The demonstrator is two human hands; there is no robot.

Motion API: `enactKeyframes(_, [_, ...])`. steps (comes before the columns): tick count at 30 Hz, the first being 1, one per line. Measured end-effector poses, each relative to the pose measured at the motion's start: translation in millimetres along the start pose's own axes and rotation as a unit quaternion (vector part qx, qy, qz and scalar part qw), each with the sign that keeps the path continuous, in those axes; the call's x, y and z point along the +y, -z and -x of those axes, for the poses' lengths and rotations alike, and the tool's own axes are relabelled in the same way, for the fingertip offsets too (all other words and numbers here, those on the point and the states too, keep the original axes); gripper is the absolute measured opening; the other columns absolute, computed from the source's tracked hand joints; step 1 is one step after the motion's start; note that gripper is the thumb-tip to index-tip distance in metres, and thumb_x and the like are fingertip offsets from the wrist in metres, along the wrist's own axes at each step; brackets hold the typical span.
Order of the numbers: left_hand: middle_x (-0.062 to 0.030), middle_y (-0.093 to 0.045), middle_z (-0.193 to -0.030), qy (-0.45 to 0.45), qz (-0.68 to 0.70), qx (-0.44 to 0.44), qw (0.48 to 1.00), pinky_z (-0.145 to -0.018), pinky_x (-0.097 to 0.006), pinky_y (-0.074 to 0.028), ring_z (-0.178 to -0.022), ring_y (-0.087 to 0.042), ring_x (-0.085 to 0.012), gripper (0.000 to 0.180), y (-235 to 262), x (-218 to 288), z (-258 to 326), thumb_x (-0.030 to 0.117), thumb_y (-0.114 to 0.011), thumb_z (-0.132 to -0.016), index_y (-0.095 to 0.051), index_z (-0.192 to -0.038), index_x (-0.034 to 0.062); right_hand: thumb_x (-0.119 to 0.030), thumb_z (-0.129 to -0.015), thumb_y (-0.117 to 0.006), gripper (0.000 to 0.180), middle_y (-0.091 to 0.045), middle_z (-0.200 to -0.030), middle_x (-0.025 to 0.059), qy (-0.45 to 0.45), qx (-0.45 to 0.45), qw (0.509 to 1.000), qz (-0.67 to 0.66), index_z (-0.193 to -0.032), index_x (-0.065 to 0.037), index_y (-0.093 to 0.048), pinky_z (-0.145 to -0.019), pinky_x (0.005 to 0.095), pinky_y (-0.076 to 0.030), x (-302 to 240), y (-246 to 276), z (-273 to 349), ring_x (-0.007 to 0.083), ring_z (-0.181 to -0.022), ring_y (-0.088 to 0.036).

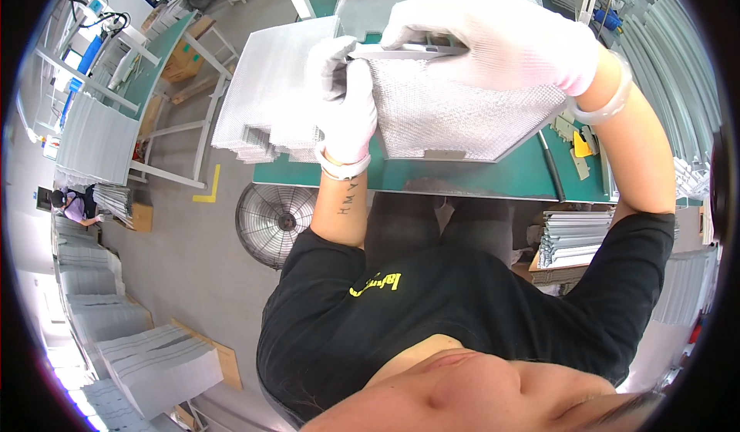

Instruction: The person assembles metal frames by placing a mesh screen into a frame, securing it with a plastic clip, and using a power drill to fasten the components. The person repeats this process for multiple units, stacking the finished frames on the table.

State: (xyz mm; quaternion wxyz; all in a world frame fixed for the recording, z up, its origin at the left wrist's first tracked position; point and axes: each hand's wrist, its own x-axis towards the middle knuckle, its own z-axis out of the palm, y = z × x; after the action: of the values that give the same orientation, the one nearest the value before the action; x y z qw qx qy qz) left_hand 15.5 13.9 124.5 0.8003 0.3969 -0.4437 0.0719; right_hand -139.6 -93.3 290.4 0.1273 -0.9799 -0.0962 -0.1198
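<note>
Silver rectangular metal-mesh panel [470,116], upper centre: probably light, stiff, easily dented, take by rim; white-gloved left hand [344,97], right hand [501,39], each grip pinching its upper edge

My left white knit glove [344,100]: plain. My right white knit glove [501,37]: pink-tinged cuff [572,81]. Rectangular silver metal-mesh panel [462,112]: fine net pattern. Flat green tabletop [520,176]. My fabric shirt [478,309]: 2 colours, black, yellow lettering [376,283].

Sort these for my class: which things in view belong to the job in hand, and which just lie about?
Seemingly in use:
- mesh panel, at left hand and right hand
- green worktable

Seemingly idle:
- dark-handled tool
- yellow piece
- floor fan
</note>
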Motion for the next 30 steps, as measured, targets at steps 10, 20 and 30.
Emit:
enactKeyframes(10, [-0.0095, -0.065, -0.116, 0.071, 0.071, 0.001, 0.995, -0.099, -0.03, -0.045, -0.109, -0.059, -0.0165, 0.024, 3, 17, -1, 0.0, -0.057, -0.095, -0.065, -0.118, -0.0053, -0.008, -0.091, -0.065, 0.035, -0.067, -0.107, 0.0142, 0.04, 0.108, 0.993, -0.005, -0.126, -0.008, -0.065, -0.089, 0.0375, -0.052, 9, -34, 6, 0.0304, -0.1, -0.066])
enactKeyframes(20, [-0.01, -0.06, -0.119, -0.083, 0.013, -0.064, 0.994, -0.098, -0.031, -0.044, -0.112, -0.056, -0.0184, 0.031, 2, -1, 2, -0.002, -0.055, -0.093, -0.058, -0.124, 0.0009, -0.012, -0.089, -0.065, 0.042, -0.067, -0.105, 0.0145, 0.032, 0.106, 0.991, 0.078, -0.131, -0.013, -0.065, -0.09, 0.0399, -0.051, 9, -41, 14, 0.0335, -0.1, -0.064])
enactKeyframes(30, [-0.0131, -0.058, -0.121, -0.043, -0.118, -0.033, 0.992, -0.099, -0.031, -0.044, -0.111, -0.056, -0.0186, 0.035, 5, -6, 9, -0.004, -0.048, -0.097, -0.05, -0.132, -0.0016, -0.008, -0.086, -0.065, 0.045, -0.068, -0.105, 0.0134, -0.059, 0.161, 0.957, 0.234, -0.13, -0.015, -0.066, -0.088, 0.041, -0.052, 2, -13, 88, 0.0323, -0.095, -0.064])
